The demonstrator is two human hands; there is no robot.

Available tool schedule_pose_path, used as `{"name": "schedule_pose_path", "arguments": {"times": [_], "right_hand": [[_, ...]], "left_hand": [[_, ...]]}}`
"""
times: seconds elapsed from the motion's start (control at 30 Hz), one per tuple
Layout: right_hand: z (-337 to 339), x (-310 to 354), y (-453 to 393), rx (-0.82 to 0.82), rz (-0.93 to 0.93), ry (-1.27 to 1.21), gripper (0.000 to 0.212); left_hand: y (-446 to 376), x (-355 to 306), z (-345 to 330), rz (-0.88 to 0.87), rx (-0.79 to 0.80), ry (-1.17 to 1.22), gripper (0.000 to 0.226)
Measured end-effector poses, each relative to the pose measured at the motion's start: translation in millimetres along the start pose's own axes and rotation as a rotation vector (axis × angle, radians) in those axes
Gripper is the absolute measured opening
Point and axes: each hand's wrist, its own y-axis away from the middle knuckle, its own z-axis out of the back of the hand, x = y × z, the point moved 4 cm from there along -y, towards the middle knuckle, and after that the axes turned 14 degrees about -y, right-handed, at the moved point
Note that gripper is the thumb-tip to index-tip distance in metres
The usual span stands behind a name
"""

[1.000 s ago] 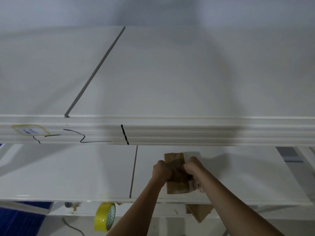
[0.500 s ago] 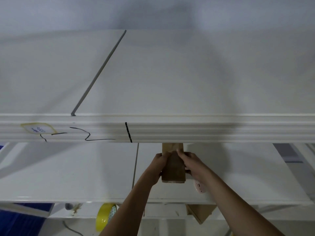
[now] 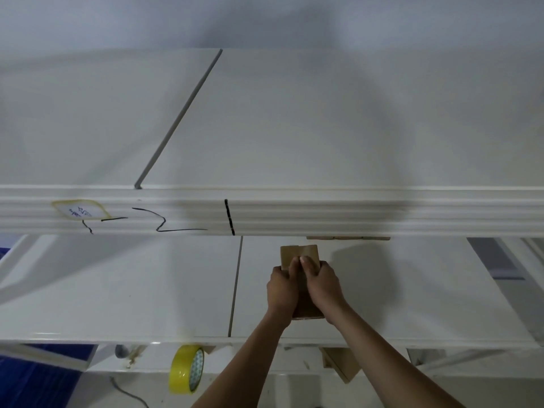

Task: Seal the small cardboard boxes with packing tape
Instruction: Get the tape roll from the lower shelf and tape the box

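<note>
Overhead, white shelf, lower white tabletop, grey wall

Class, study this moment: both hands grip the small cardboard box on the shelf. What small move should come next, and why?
Probably press the flaps flat, since the left hand and right hand both hold the cardboard box with thumbs meeting on top, while the yellow tape roll hangs below, untouched.

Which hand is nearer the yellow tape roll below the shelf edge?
Left. The left hand grips the small cardboard box on the side toward the yellow tape roll; the right hand grips its far side.
</note>
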Motion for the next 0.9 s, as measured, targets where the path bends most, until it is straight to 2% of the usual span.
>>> {"name": "schedule_pose_path", "arguments": {"times": [0.13, 0.2, 0.27, 0.33, 0.43, 0.53, 0.7, 0.8, 0.9], "right_hand": [[1.1, -12.2, 2.8, 0.024, -0.068, -0.006, 0.069], [3.6, -17.8, 2.9, 0.085, -0.143, -0.073, 0.073], [6.9, -23.5, 4.7, 0.254, -0.258, -0.177, 0.070], [10.9, -29.3, 5.2, 0.433, -0.320, -0.175, 0.067], [15.7, -39.7, 1.9, 0.509, -0.309, -0.227, 0.054], [20.1, -45.7, -0.1, 0.426, -0.272, -0.326, 0.065], [20.2, -45.2, 7.5, 0.379, -0.213, -0.313, 0.045], [18.9, -45.1, 9.3, 0.321, -0.187, -0.228, 0.041], [16.8, -46.1, 9.5, 0.301, -0.185, -0.200, 0.043]], "left_hand": [[3.5, 11.5, -3.5, 0.072, 0.081, -0.004, 0.071], [6.5, 12.1, -5.1, 0.100, 0.225, 0.094, 0.071], [9.6, 12.7, -1.3, 0.097, 0.419, 0.145, 0.067], [12.7, 17.5, 7.8, 0.101, 0.606, 0.083, 0.065], [13.9, 27.8, 16.2, 0.042, 0.756, 0.046, 0.077], [9.2, 32.2, 14.6, -0.001, 0.702, 0.163, 0.072], [4.6, 35.2, 16.3, 0.003, 0.475, 0.233, 0.059], [6.6, 36.1, 10.0, 0.010, 0.415, 0.228, 0.046], [9.8, 36.0, 6.1, 0.034, 0.400, 0.237, 0.046]]}}
